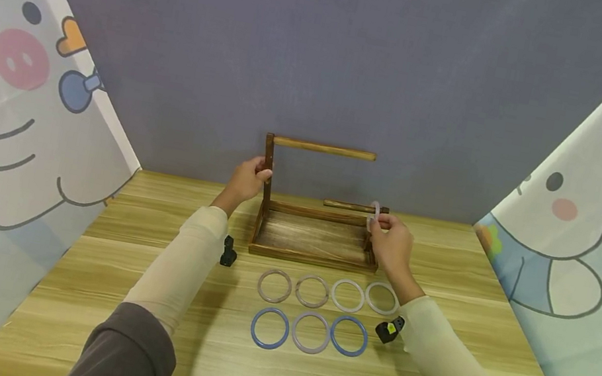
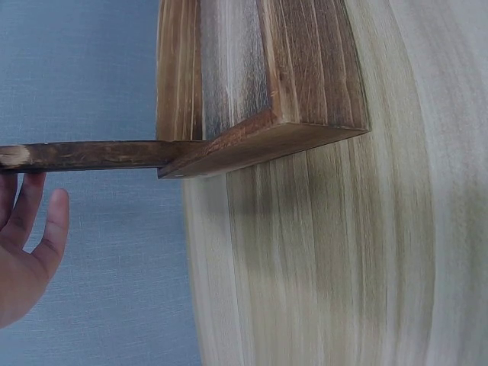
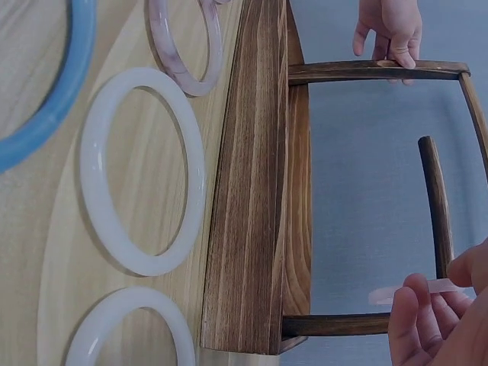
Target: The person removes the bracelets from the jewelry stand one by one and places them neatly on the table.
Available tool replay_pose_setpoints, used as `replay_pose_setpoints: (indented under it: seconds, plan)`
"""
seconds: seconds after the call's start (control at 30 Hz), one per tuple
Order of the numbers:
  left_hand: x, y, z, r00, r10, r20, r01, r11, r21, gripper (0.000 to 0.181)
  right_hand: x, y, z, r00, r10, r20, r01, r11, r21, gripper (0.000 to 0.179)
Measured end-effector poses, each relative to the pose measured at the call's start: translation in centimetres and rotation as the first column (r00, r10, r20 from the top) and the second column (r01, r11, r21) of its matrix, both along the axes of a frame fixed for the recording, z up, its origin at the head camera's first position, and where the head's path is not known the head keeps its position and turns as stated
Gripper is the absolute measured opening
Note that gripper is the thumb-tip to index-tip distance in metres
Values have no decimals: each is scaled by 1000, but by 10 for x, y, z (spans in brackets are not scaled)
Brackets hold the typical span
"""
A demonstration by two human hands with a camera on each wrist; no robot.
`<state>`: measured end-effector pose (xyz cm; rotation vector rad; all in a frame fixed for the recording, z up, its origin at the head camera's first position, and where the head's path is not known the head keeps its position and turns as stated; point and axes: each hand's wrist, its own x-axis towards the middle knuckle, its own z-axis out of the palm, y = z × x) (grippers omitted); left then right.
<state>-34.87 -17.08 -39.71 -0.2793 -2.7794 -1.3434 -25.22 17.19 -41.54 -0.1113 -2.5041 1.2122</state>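
Observation:
A dark wooden bangle stand (image 1: 312, 259) has a tray base, a left upright and two horizontal bars, the upper bar (image 1: 325, 148) longer and higher. My left hand (image 1: 246, 180) grips the left upright; in the left wrist view its fingertips (image 2: 58, 202) lie against and close by the wood. My right hand (image 1: 392, 241) pinches a pale, translucent bangle (image 3: 383, 296) between thumb and fingers. That bangle overlaps the short lower bar (image 1: 349, 206) near its right end, and my fingers hide part of it and the right post.
Several bangles lie in two rows before the stand: a front row with a blue bangle (image 1: 266, 346) at each side of a lilac bangle (image 1: 308, 350), and a back row including a white bangle (image 1: 345, 310). Small black devices (image 1: 229, 252) show beside each forearm. A grey wall (image 1: 321, 71) rises behind.

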Motion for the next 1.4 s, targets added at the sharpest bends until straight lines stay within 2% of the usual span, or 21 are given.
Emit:
replay_pose_setpoints:
  seconds: [0.87,1.07,1.2,1.4]
  plan:
    - [0,2,1,1000,22,3,-22,1000,2,44,-1,-2,0,999,-8,-42,6,999,-41,20]
    - [0,1,0,1000,21,-1,-21,1000,5,45,-1,-5,-1,998,13,-62,-17,997,-76,19]
    - [0,2,0,1000,22,-11,-22,1000,1,45,-1,-7,0,998,16,-69,-21,998,-65,18]
    - [-1,2,-1,1000,20,-11,-20,1000,7,45,-1,-11,-1,998,41,-49,-44,997,-68,18]
